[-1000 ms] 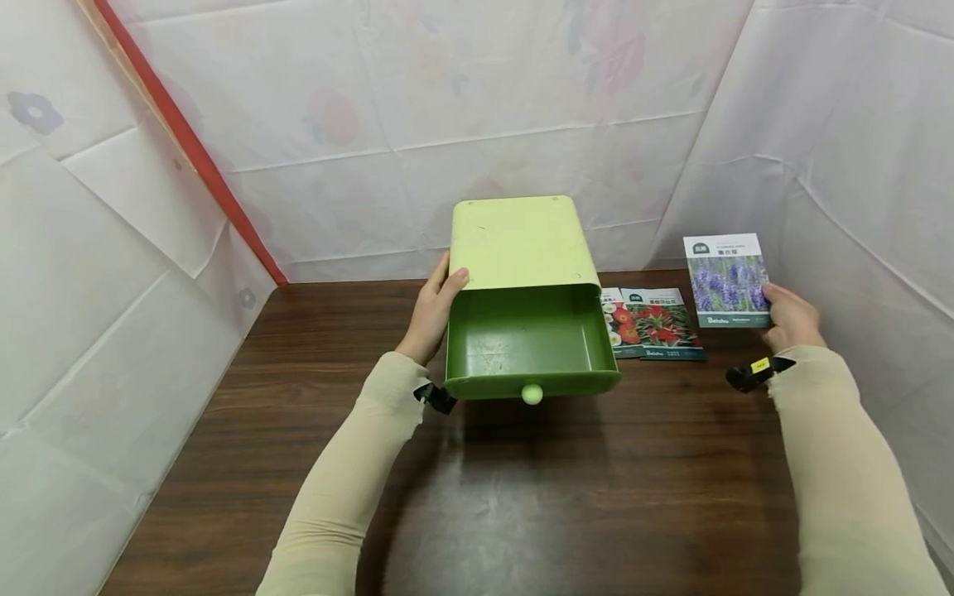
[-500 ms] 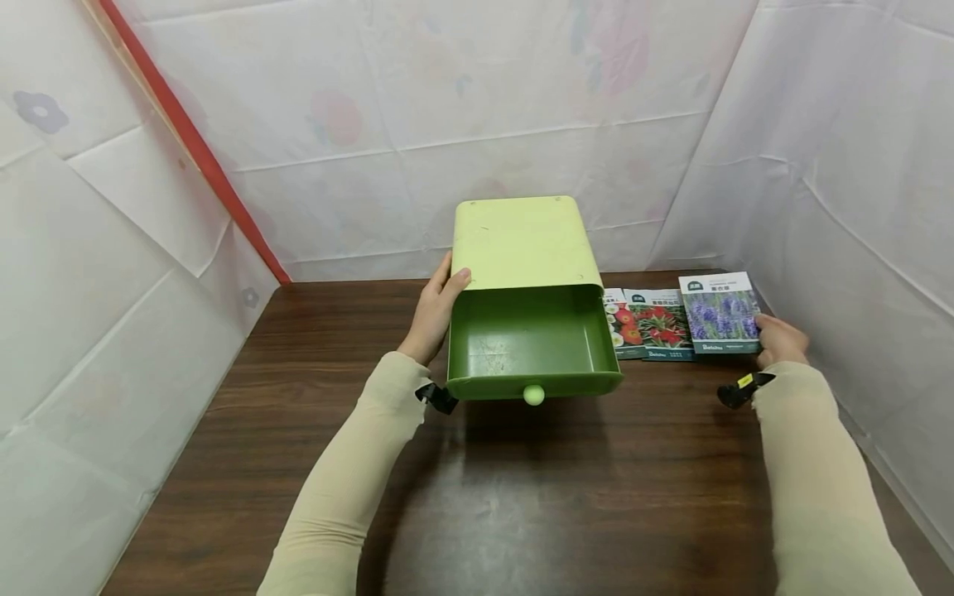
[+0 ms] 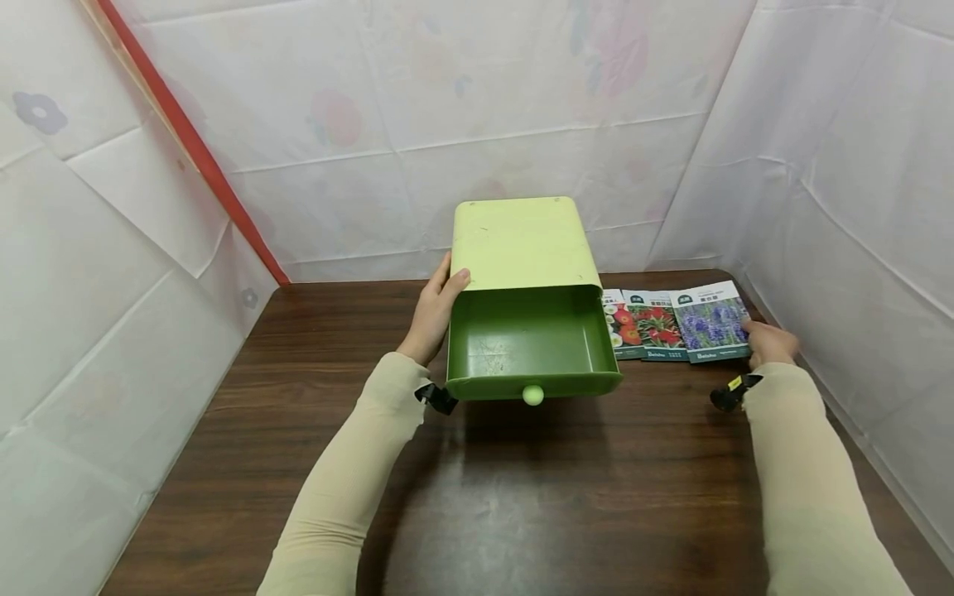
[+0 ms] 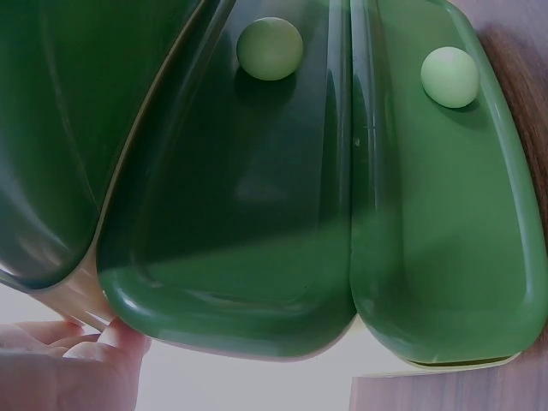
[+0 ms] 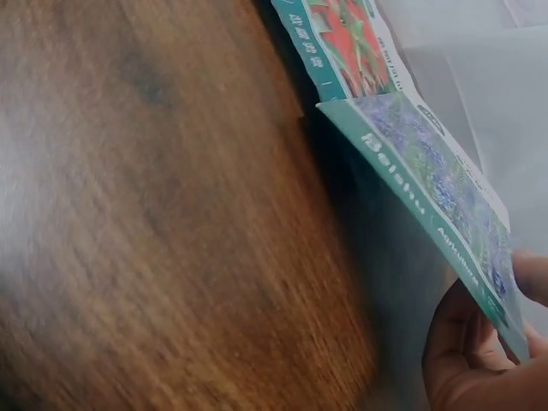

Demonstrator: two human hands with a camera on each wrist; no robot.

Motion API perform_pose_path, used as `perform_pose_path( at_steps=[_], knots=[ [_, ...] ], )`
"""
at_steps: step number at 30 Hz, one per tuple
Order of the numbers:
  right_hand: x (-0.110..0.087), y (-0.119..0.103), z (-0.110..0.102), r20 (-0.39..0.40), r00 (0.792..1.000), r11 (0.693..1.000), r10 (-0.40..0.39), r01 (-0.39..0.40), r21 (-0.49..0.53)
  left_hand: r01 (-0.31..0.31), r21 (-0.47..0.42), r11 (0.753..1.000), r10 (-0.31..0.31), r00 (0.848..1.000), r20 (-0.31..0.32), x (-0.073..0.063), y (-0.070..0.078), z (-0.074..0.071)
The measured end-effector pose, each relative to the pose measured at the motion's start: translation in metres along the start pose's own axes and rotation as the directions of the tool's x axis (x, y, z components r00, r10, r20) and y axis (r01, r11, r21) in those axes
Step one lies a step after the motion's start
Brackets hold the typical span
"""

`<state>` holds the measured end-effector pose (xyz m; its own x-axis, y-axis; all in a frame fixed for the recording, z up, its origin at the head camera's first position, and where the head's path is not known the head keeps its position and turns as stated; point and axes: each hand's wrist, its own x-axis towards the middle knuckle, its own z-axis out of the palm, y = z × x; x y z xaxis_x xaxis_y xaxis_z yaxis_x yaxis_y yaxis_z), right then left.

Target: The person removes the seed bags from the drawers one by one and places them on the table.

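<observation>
A light-green drawer cabinet [image 3: 525, 240] stands at the back of the table, its top drawer [image 3: 537, 339] pulled out. My left hand [image 3: 432, 314] rests along the cabinet's left side, thumb at the top front corner. Two lower drawers with round knobs [image 4: 270, 49] are closed in the left wrist view. To the right, my right hand [image 3: 771, 341] pinches the right edge of a seed packet [image 3: 711, 327] with purple flowers. That packet tilts up towards my hand, and its left edge overlaps a red-flower seed packet [image 3: 656, 327].
A third seed packet [image 3: 626, 323] with red and white flowers lies left of the red-flower one, partly hidden by the cabinet. White patterned sheeting [image 3: 417, 124] covers the walls behind and at both sides. The table [image 3: 596, 497] is dark wood.
My right hand has brought the purple-flower packet down and leftward, from above the table to the red-flower packet's edge. The left hand and cabinet have stayed in place.
</observation>
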<state>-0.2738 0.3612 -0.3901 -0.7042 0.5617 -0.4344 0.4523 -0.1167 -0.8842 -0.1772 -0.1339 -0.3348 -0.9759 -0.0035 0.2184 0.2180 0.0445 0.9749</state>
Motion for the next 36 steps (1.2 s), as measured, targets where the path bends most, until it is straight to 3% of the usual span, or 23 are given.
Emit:
perform_pose_path(
  at_steps=[6,8,13,19,25,33,36],
  knots=[
    [-0.005,0.007,0.002,0.034,0.988,0.972,-0.154,0.157,-0.175,-0.003,0.005,1.0,0.003,1.0,0.006,0.0,0.0,0.0],
    [-0.007,0.011,0.001,0.05,0.975,0.937,-0.218,0.223,-0.268,-0.003,0.004,1.0,0.003,1.0,0.006,0.0,0.0,0.0],
    [-0.011,0.015,-0.004,0.105,0.941,0.817,-0.321,0.331,-0.472,0.0,0.007,1.0,0.0,1.0,0.002,0.0,0.001,0.0],
    [-0.014,0.016,-0.005,0.164,0.927,0.739,-0.339,0.37,-0.563,0.005,0.008,1.0,-0.005,1.0,0.0,0.001,0.001,0.0],
    [-0.011,0.016,-0.003,0.164,0.922,0.67,-0.352,0.37,-0.643,0.007,0.01,1.0,-0.007,1.0,-0.003,0.001,0.001,-0.001],
    [-0.008,0.017,-0.002,0.172,0.923,0.65,-0.346,0.367,-0.665,0.003,0.002,1.0,-0.003,1.0,0.008,0.0,0.001,-0.001],
    [-0.011,0.015,-0.002,0.185,0.913,0.626,-0.363,0.386,-0.677,-0.003,-0.002,1.0,0.003,1.0,0.018,0.0,0.002,-0.001]
  ],
)
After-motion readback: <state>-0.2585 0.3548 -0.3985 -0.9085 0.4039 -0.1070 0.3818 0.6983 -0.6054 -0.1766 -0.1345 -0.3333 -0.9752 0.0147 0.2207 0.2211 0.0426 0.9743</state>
